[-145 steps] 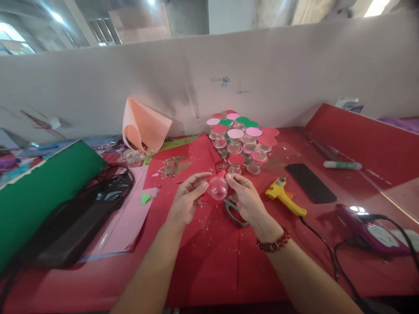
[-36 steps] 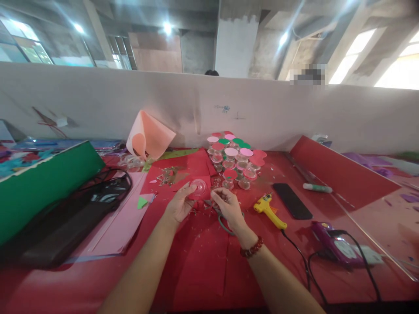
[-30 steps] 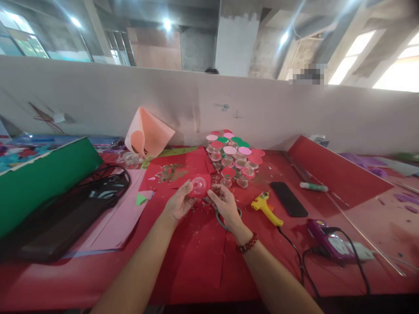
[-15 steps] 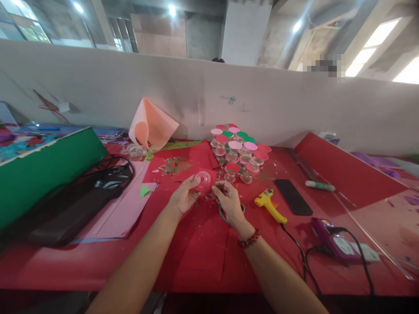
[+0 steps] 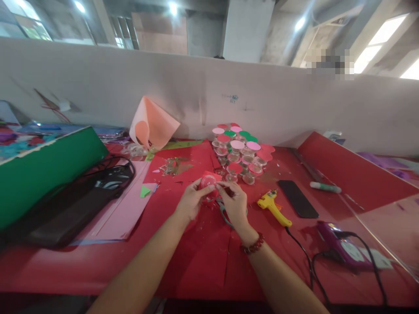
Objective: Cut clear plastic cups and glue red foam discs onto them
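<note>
Between my hands is a round transparent plastic piece [image 5: 208, 181], with a corner of red paper [image 5: 214, 175] showing behind it. My left hand [image 5: 190, 200] is closed on the plastic piece, thumb across its front and fingers behind. On the other side, my right hand [image 5: 234, 198] has its fingertips pinched at the right edge of the piece and paper; exactly what lies between them is partly hidden. Scissors with green handles [image 5: 225, 216] lie below my right hand, partly covered by it. Just beyond stand several small transparent cups topped with coloured paper discs [image 5: 237, 145].
Right of my hands lie a yellow glue gun [image 5: 273, 207], a black phone [image 5: 297, 199] and a purple power strip [image 5: 343, 248] with cables. At left are pink paper sheets [image 5: 121, 218], a black case [image 5: 75, 209] and a green board [image 5: 55, 170]. A red board [image 5: 350, 170] slants at right.
Both hands have shifted slightly right, and the plastic piece has tilted. My left thumb has moved across its front; my right fingertips have come up against its edge.
</note>
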Available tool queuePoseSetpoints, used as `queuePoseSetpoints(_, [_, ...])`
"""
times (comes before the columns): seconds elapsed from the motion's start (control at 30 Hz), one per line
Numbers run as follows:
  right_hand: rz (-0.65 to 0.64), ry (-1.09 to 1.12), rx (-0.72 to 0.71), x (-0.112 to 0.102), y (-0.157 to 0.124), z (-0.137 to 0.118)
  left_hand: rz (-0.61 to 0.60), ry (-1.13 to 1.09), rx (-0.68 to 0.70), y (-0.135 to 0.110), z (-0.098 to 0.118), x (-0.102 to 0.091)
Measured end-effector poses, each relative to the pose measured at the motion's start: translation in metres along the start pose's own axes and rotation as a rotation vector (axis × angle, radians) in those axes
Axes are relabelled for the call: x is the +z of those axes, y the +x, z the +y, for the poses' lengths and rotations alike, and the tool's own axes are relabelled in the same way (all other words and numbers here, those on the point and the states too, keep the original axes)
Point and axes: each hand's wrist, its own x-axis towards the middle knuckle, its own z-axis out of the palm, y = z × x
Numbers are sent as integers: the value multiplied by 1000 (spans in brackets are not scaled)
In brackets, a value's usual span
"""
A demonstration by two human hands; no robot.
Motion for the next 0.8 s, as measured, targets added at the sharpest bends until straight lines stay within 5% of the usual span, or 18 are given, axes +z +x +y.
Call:
queuePoseSetpoints(0.43, [-7,-234,-85,0,-4,7,76,361,249,-7,-8,3])
queuePoseSetpoints(0.63, [-169,-217,-130,3,-8,5,79,60,159,2,-8,-4])
queuePoseSetpoints(0.8, [-146,-340,39,-13,2,-1,213,-309,21,18,14,-21])
